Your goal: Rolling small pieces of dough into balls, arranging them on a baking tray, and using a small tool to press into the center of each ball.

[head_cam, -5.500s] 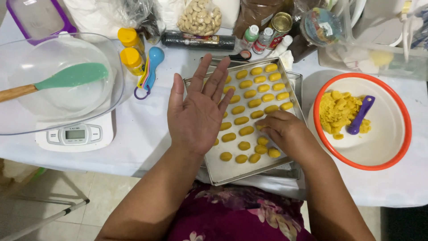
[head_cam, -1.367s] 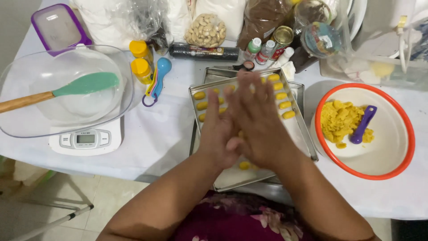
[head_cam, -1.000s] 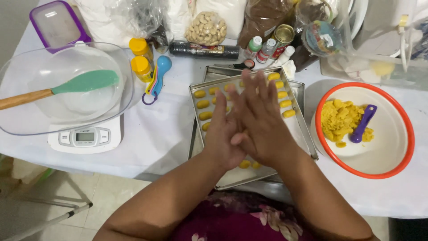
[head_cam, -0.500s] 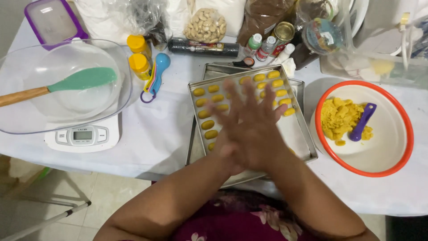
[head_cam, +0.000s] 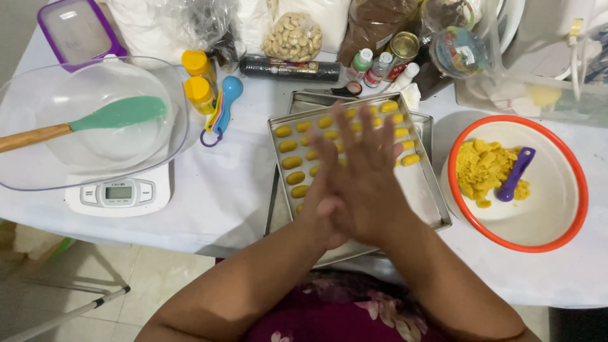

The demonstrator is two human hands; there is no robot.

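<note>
- Head view is looking down on a white-covered surface (head_cam: 215, 190) where two bare hands are pressing palm to palm above a metal baking tray (head_cam: 430, 190).
- Right hand (head_cam: 370, 180) is lying on top, fingers stretched flat and slightly blurred; left hand (head_cam: 320, 196) is lying underneath, its fingers also straight. Neither is gripping a tool, and whether a bit of dough is sitting between the palms cannot be told.
- Rows of small yellow dough pieces (head_cam: 292, 162) are resting on the tray, filling its far and left part; the hands are covering the middle rows, while the tray's near right part is showing bare.
- Just right of the tray, an orange-rimmed white bowl (head_cam: 557, 209) is holding a heap of yellow dough (head_cam: 481, 168) with a purple scoop (head_cam: 516, 174) lying beside the heap.
- On the left, a clear glass bowl (head_cam: 38, 107) is sitting on a white kitchen scale (head_cam: 120, 193), with a green spatula (head_cam: 114, 114) with a wooden handle leaning inside it.
- Between that bowl and the tray, two yellow-capped bottles (head_cam: 197, 79) and blue measuring spoons (head_cam: 225, 104) are standing near each other.
- Along the far edge, a bag of peanuts (head_cam: 292, 38), a tin can (head_cam: 402, 50) and a purple-rimmed lidded container (head_cam: 79, 31) are crowding together with other bags and bottles.
</note>
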